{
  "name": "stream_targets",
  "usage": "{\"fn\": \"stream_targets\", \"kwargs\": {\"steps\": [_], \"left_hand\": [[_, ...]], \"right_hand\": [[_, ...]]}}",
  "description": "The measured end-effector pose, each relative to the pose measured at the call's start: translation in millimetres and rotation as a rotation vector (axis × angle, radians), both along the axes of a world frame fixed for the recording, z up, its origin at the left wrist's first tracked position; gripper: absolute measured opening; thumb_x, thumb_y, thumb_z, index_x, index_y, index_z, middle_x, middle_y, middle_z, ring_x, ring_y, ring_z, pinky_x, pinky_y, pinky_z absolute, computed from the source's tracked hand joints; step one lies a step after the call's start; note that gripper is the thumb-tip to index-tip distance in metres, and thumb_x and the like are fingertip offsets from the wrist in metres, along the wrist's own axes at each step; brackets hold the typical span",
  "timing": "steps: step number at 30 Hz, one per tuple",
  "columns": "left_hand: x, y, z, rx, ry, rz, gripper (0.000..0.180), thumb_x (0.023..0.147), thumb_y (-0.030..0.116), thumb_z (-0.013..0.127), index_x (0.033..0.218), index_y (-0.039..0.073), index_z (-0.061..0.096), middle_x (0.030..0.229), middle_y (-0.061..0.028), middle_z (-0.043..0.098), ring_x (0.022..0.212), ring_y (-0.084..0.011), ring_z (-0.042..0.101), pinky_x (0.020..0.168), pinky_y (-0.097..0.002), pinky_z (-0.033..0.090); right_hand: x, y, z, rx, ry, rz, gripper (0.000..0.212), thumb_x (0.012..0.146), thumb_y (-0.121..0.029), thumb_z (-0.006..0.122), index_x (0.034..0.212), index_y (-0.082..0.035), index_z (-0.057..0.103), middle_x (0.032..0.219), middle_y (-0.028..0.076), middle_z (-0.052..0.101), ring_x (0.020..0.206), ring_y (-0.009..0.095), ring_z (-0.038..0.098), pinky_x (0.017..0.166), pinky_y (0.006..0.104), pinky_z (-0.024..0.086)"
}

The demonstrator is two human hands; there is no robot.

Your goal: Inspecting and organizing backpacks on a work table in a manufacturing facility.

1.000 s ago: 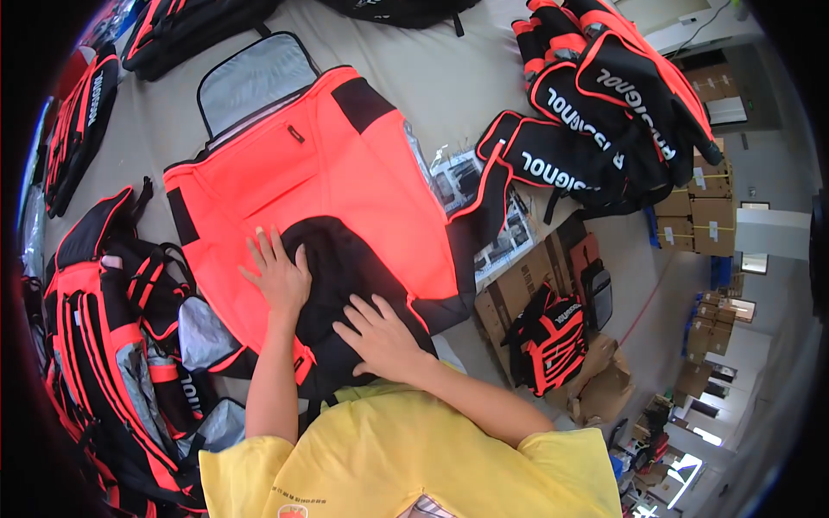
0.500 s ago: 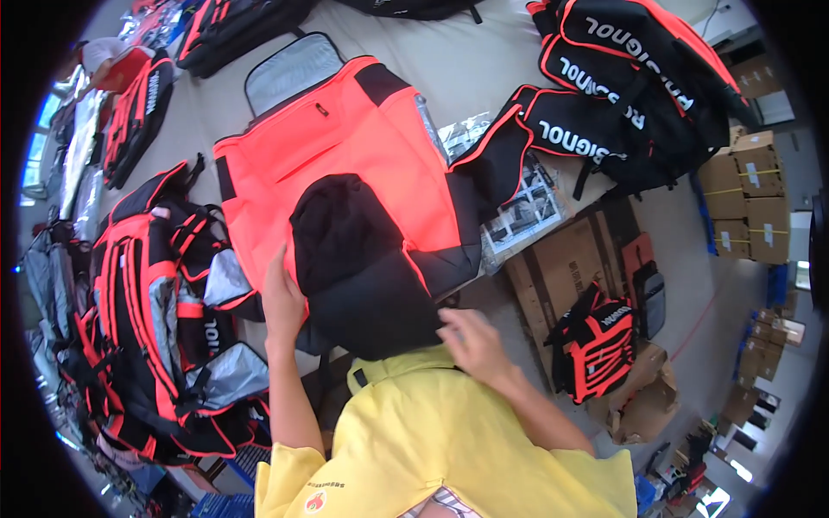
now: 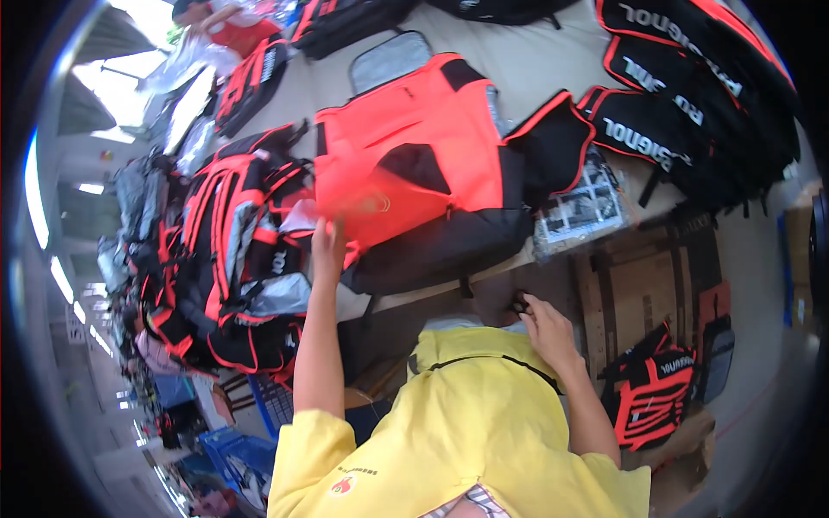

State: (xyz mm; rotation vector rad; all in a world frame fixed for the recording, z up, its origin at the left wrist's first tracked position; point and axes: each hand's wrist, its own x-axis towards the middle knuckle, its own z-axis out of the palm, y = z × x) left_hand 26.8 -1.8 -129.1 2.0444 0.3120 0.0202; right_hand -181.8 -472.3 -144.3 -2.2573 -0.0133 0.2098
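The left hand (image 3: 326, 246) is meeting the near-left edge of the bag (image 3: 471, 164), perhaps steadying it on the table (image 3: 527, 60), while the right hand (image 3: 550, 330) is hanging nearer, both grips impossible to tell.

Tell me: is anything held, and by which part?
I cannot tell: the left hand is at the left edge of the big orange bag, the right hand at a small dark thing.

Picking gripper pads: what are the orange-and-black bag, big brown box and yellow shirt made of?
Orange-and-black bag: fabric, likely synthetic, mostly matte; it bends softly with little gloss.
Big brown box: probably cardboard, dull; flat, stiff-looking brown panels with darker bands.
Yellow shirt: soft matte cloth, judging by its creases; fibre unclear.
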Motion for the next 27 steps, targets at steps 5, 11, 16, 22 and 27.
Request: {"fn": "stream_targets", "kwargs": {"steps": [5,11,16,22,27], "left_hand": [[21,-21,-4,0.524,-0.160,0.298,0.053,0.106,0.029,0.068,0.146,-0.003,0.053,0.111,-0.0232,0.074,0.100,-0.0424,0.073,0.089,-0.0483,0.057],[-50,-59,-12,0.917,-0.377,0.236,0.067,0.102,0.035,0.073,0.150,-0.004,0.049,0.143,-0.0338,0.056,0.136,-0.0493,0.053,0.117,-0.0535,0.042],[-83,-52,-50,-0.052,-0.021,0.622,0.113,0.090,0.052,0.086,0.164,-0.007,0.024,0.159,-0.0348,0.044,0.147,-0.0419,0.048,0.120,-0.0507,0.040],[-107,-56,-62,-0.027,0.188,0.538,0.138,0.078,0.065,0.090,0.163,-0.016,0.018,0.147,-0.0426,0.056,0.136,-0.0506,0.061,0.113,-0.0511,0.049],[-138,-98,-39,0.011,0.228,0.489,0.093,0.087,0.064,0.079,0.142,0.000,0.040,0.125,-0.0374,0.068,0.117,-0.0574,0.066,0.100,-0.0600,0.053]], "right_hand": [[-16,-8,-9,-0.104,0.012,0.085,0.040,0.101,-0.021,0.072,0.138,-0.008,0.066,0.111,0.016,0.073,0.099,0.038,0.072,0.087,0.0475,0.058],[-7,11,-36,0.484,0.332,-0.146,0.039,0.103,-0.016,0.073,0.139,-0.002,0.065,0.118,0.015,0.075,0.101,0.024,0.076,0.087,0.0360,0.061],[62,89,-81,1.212,0.524,-0.225,0.064,0.105,-0.014,0.075,0.159,-0.007,0.042,0.130,0.012,0.066,0.118,0.021,0.069,0.096,0.0355,0.060],[89,151,-116,1.276,0.593,-0.254,0.070,0.106,-0.037,0.074,0.161,-0.018,0.037,0.151,0.005,0.054,0.125,0.027,0.060,0.104,0.0519,0.054],[104,173,-67,1.252,0.680,-0.513,0.095,0.088,-0.060,0.086,0.157,-0.007,0.048,0.154,0.013,0.056,0.135,0.039,0.060,0.103,0.0637,0.053]]}}
